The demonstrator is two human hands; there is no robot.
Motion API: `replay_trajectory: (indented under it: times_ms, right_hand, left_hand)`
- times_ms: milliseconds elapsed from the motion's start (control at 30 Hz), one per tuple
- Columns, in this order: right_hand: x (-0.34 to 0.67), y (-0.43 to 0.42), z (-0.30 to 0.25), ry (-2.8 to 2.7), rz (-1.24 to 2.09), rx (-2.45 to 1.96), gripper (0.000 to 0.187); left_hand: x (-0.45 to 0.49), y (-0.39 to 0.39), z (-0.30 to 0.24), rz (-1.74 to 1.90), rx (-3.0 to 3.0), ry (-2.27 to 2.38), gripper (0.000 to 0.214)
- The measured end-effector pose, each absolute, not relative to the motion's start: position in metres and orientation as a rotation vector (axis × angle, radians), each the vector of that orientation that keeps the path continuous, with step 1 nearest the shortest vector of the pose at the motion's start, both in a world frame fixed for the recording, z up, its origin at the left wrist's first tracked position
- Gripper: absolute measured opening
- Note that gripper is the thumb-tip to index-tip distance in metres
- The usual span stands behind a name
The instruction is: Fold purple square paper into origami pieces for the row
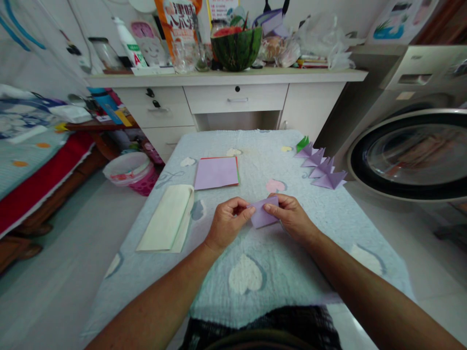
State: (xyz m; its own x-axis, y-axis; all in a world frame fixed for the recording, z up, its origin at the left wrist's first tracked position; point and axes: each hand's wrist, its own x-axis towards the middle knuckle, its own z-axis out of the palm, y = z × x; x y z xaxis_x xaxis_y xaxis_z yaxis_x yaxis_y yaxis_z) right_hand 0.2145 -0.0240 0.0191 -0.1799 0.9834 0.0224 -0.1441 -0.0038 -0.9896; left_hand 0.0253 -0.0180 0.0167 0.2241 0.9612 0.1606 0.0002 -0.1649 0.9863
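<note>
A small folded piece of purple paper (263,214) is held between my two hands, above the middle of the cloth-covered table. My left hand (230,218) pinches its left corner between thumb and fingers. On the other side, my right hand (290,215) grips the right part, thumb on top and fingers behind. Beyond my left hand lies a stack of square paper (217,173), purple on top with red and green edges showing. Folded paper shapes (329,180), several purple and one green, stand in a row at the table's far right.
A folded pale-green paper or cloth (166,218) lies on the table's left (244,304). Behind stands a white cabinet (237,97) bearing a cut watermelon (236,48). A washing machine (404,121) is at right, a pink bin (133,172) at left.
</note>
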Motion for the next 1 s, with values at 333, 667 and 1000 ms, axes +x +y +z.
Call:
replay_trajectory:
  times_ms: [333, 667, 1000]
  right_hand:
    - [0.213, -0.024, 0.020, -1.221, 1.394, -1.022, 0.030]
    - [0.215, -0.025, 0.020, -1.247, 1.431, -1.021, 0.027]
    - [0.228, -0.015, 0.024, -1.066, 1.246, -0.967, 0.023]
  left_hand:
    - [0.028, -0.018, 0.017, 1.113, 1.353, 0.944, 0.026]
    - [0.038, -0.020, 0.010, 0.824, 1.478, 0.969, 0.021]
    - [0.038, -0.020, 0.009, 0.857, 1.405, 0.995, 0.029]
